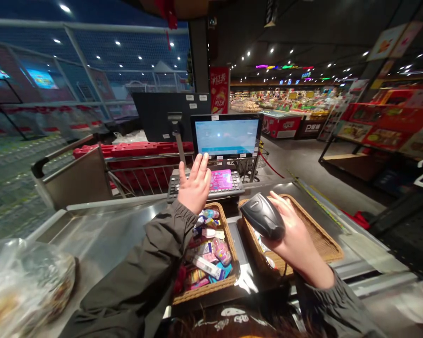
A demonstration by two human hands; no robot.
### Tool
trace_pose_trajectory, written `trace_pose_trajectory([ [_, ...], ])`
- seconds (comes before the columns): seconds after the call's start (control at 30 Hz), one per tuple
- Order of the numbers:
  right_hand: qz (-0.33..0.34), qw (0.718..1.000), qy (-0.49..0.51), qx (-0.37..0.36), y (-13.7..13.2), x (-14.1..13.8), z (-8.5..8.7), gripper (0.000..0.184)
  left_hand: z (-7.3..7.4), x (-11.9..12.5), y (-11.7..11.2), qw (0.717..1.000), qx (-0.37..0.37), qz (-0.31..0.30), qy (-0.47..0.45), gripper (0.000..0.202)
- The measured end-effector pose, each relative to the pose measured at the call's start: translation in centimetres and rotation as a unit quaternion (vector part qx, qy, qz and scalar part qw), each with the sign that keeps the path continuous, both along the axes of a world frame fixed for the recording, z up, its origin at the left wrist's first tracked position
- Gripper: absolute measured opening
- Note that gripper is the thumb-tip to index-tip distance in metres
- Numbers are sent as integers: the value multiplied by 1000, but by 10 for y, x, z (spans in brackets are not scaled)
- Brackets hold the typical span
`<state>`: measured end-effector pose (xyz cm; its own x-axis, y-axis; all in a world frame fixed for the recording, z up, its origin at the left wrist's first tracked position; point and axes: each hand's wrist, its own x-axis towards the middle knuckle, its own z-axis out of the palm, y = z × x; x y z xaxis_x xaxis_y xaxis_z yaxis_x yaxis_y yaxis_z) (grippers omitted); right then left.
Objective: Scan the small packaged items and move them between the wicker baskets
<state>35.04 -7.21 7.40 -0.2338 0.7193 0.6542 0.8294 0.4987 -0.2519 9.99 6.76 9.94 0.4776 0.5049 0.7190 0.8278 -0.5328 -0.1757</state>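
My left hand (194,184) is stretched forward with flat, spread fingers over the keyboard (229,188), fingertips near the lower edge of the touch screen (226,136). It holds nothing. My right hand (292,230) grips a dark handheld barcode scanner (262,216) above the right wicker basket (324,244). A second wicker basket (229,239) below my left wrist is filled with several small colourful packets (211,253).
A steel checkout counter (105,234) spreads around the baskets. A clear plastic bag with goods (24,281) lies at the lower left. Red shopping baskets (134,149) and a metal rail stand behind the till. A shop aisle with shelves (384,126) runs to the right.
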Motion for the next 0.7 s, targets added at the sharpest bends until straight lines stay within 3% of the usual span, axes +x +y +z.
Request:
trace_pose_trajectory([
  [0.7,-4,999,-18,-37,-3,-24,-1,46,-1,-32,-9,998,-55,22,19,39],
])
